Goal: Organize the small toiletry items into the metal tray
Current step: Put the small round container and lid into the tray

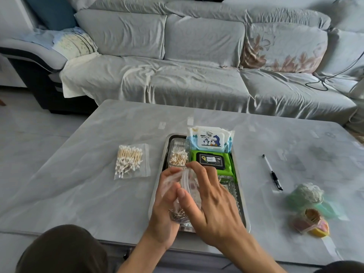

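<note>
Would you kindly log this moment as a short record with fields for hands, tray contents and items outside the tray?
left hand: grips a clear plastic bag of small metal bits
right hand: fingers at the bag's opening
metal tray: holds clear swab box, penguin wipes pack, green wipes pack
left of tray: bagged cotton swabs
right of tray: pen
</note>
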The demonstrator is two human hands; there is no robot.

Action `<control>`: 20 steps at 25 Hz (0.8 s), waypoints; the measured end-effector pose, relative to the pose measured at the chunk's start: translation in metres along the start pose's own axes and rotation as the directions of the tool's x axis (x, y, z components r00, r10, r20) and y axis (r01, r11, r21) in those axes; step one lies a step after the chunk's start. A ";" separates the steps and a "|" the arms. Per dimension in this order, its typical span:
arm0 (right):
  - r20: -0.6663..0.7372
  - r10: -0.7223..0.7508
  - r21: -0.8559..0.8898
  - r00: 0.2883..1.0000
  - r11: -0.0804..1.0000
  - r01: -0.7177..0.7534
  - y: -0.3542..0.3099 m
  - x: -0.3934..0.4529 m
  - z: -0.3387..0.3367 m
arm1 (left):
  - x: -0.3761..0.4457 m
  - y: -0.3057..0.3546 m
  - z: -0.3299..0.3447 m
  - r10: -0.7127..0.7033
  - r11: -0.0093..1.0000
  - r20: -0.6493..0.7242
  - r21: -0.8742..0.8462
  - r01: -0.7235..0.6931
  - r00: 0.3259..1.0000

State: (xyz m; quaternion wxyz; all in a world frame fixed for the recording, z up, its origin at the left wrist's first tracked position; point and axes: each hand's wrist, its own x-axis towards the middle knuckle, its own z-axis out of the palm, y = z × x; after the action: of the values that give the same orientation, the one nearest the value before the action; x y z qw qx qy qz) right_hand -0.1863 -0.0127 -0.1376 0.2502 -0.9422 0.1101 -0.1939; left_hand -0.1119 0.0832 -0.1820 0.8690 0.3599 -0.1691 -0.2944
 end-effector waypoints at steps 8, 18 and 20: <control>-0.071 0.196 -0.085 0.978 0.976 -0.202 0.042 0.004 0.001 | 0.015 0.001 -0.004 0.019 0.804 -0.024 0.595 0.000 1.000; 0.035 0.279 -0.543 0.960 0.811 -0.216 0.075 -0.002 0.032 | 0.008 -0.031 -0.028 0.207 0.008 0.343 0.936 -0.353 0.916; 0.151 0.282 -0.470 0.948 0.863 -0.182 0.076 -0.003 0.025 | 0.006 -0.033 -0.029 0.169 -0.026 0.339 0.940 -0.340 0.926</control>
State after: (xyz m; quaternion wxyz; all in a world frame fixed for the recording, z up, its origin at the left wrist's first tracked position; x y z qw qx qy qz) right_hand -0.1867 -0.0662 -0.1974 0.0570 -0.9693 0.2374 -0.0288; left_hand -0.1060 0.0761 -0.2249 0.3984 0.8028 -0.4408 0.0491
